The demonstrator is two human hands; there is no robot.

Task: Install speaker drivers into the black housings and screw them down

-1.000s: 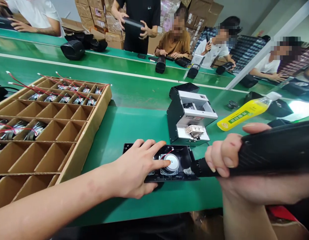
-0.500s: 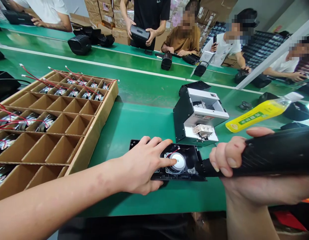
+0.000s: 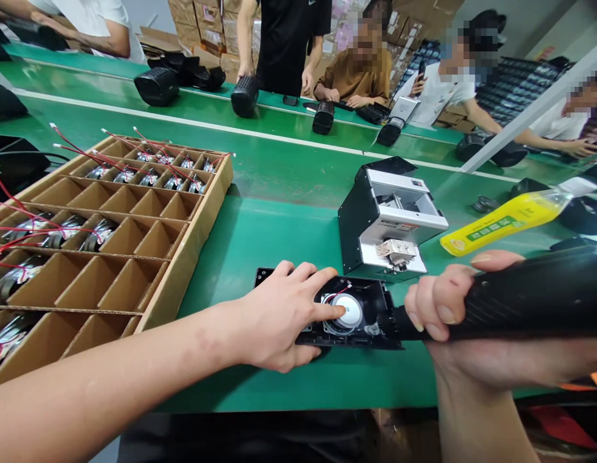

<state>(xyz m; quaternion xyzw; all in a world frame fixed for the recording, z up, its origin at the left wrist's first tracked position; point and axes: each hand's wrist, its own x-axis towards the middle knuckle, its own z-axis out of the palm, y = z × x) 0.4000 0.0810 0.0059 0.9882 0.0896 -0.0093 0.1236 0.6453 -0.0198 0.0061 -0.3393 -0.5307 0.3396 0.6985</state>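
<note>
My left hand [image 3: 284, 315] lies over the left part of a black speaker housing [image 3: 376, 292], gripping it with the thumb at the near edge and fingers across it. Its index finger touches the round white back of a speaker driver [image 3: 352, 315] seated inside, which has thin red wires. In my right hand [image 3: 448, 315] is a black electric screwdriver [image 3: 534, 296], held nearly level with its nose at the housing's right end. I cannot make out the bit or whether it touches a screw.
At left stands a divided cardboard tray [image 3: 183, 257] holding several wired drivers. Behind the housing is a white-and-black dispenser machine [image 3: 390, 218], with a yellow drink bottle [image 3: 505, 222] beside it. Co-workers sit or stand along the far side of the green bench [image 3: 289, 193].
Across the bench, a co-worker has lowered a black speaker from both hands to the bench, one hand on it. My hands keep their hold; the view has shifted slightly.
</note>
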